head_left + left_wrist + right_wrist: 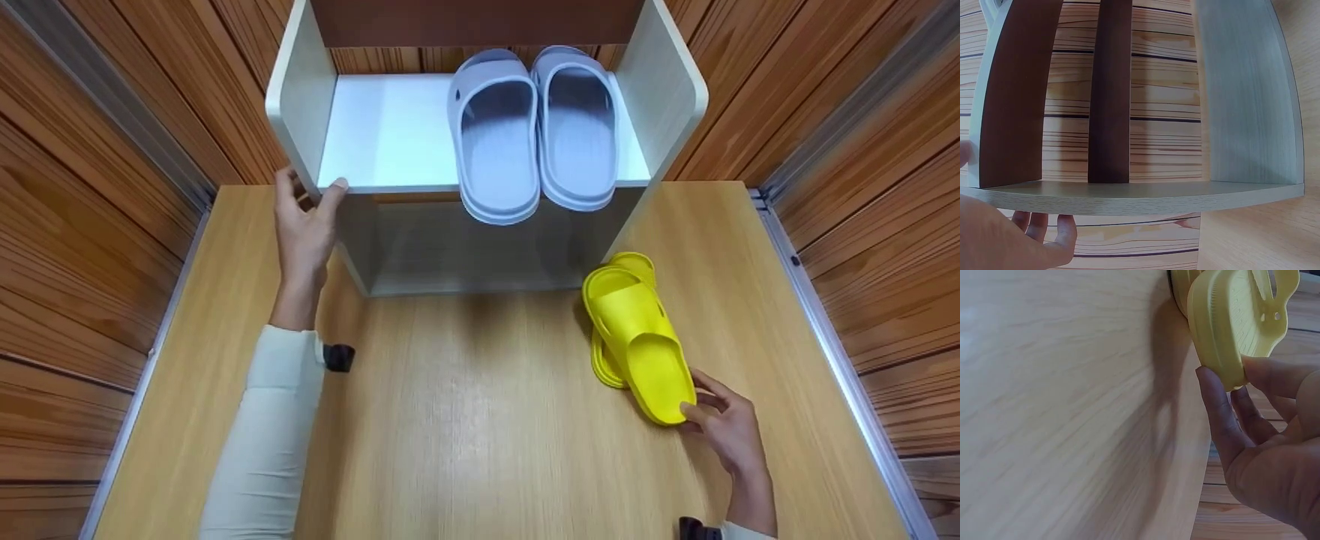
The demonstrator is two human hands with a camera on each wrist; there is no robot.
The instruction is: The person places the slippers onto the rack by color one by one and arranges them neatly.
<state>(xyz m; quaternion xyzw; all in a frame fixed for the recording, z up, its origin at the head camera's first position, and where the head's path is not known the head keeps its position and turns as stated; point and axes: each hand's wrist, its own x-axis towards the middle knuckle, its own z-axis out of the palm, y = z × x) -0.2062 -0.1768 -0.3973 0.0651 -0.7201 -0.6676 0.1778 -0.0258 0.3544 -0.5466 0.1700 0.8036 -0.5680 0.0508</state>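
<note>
My right hand [726, 427] pinches the heel end of a yellow slipper [652, 360], thumb on its inside and fingers beneath. That slipper lies across a second yellow slipper [606, 364], mostly hidden under it, beside the rack's right foot. In the right wrist view the held heel [1224, 354] is raised above the floor. My left hand [304, 225] grips the left side of a pale shoe rack [300, 112], thumb on the shelf's front edge and fingers around the outside of the panel. A pair of lavender-grey slippers [501, 150] stands on the rack's upper shelf, toes to the back.
The rack's lower compartment [480, 247] opens toward me below the shelf. Wood-grain walls [75, 225] with metal strips [832, 337] along the floor close in both sides. Light wooden floor [465, 420] spreads in front of the rack.
</note>
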